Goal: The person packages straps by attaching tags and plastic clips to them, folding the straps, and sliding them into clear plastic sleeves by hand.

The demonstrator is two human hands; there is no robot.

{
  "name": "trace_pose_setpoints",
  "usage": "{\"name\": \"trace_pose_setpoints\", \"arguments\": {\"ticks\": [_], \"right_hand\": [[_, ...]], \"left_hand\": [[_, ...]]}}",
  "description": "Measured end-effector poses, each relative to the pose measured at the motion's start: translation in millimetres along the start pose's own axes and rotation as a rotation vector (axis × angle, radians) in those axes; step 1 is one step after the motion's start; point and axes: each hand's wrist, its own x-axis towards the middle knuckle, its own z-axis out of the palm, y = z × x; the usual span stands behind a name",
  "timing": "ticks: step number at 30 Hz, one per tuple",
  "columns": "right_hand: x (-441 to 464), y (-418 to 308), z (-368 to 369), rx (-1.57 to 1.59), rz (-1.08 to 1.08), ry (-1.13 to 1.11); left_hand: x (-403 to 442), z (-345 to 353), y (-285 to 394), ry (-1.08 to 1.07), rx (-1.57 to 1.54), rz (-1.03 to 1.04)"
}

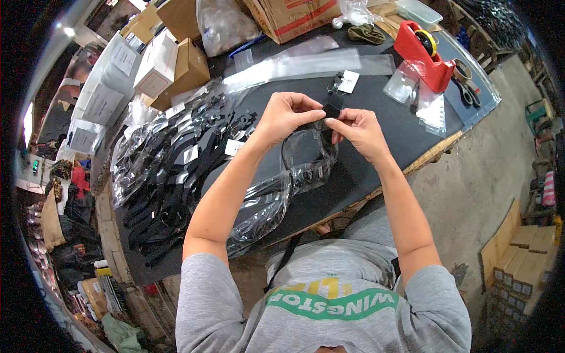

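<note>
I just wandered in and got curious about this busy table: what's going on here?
Someone is working with bare hands at a dark-topped table. The left hand and right hand meet at a small black piece, fingertips pinched close together around it. Clear plastic lies below the hands. Beside it is a heap of black straps with white tags among them. A red tape dispenser and scissors sit on the other side.
</note>
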Motion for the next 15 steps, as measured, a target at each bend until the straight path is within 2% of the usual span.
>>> {"name": "trace_pose_setpoints", "arguments": {"ticks": [10,15], "right_hand": [[0.5,-2.2,2.8,-0.084,0.012,0.05],[-0.3,-1.9,4.4,-0.094,0.012,0.071]], "left_hand": [[-0.4,-0.4,1.9,-0.004,-0.009,-0.039],[0.7,-1.9,2.6,-0.041,-0.068,-0.135]]}}
